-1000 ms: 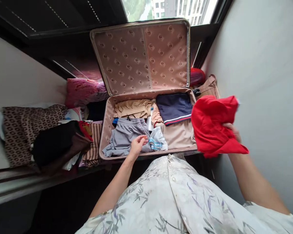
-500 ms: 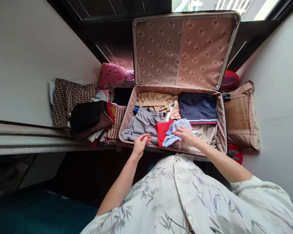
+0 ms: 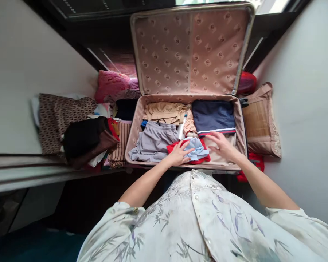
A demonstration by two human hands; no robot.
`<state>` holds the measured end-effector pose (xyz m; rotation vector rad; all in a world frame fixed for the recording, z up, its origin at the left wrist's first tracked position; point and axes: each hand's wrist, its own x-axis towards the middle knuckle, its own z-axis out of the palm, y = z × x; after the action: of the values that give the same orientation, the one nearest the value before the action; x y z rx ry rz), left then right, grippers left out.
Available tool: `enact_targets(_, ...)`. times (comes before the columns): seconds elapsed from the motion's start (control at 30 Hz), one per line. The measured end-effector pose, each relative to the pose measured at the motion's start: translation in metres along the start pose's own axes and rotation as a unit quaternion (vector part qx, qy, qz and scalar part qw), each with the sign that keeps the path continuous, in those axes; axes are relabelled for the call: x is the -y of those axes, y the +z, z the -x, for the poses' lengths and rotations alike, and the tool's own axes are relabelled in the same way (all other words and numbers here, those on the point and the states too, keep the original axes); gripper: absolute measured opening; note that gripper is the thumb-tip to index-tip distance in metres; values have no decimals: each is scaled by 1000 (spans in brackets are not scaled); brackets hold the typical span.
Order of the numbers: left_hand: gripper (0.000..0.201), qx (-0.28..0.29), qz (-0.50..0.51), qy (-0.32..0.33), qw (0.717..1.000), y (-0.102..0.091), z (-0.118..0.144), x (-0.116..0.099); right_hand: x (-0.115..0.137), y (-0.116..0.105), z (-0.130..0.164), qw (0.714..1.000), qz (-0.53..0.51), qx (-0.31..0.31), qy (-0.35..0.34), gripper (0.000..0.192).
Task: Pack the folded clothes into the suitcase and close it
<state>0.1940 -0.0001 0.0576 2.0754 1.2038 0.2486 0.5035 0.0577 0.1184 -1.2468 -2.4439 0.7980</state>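
Down in the open suitcase (image 3: 239, 120), the left hand (image 3: 177, 154) is laid flat, fingers spread, on the red cloth (image 3: 173, 147) and the light blue cloth (image 3: 198, 153) at the front edge. Just beside them, the right hand (image 3: 221, 143) is held open over the beige cloth (image 3: 218, 156), gripping nothing. A grey garment (image 3: 153, 142) is seen to the left, a navy one (image 3: 213, 116) behind, and piled clothes (image 3: 82, 134) outside on the ledge.

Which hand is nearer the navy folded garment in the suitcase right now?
Right. The right hand hovers just below the navy folded garment; the left hand rests farther away on the red and light-blue clothes.
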Motion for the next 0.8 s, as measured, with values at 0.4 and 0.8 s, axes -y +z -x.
enact_targets(0.4,88,147,-208,20,967,33,-35,36,-113,24,228,764,-42,-281,579,60)
enact_targets(0.8,60,-52,-288,-163,942,-22,-2,0,-142,105,209,762,17,-91,641,73)
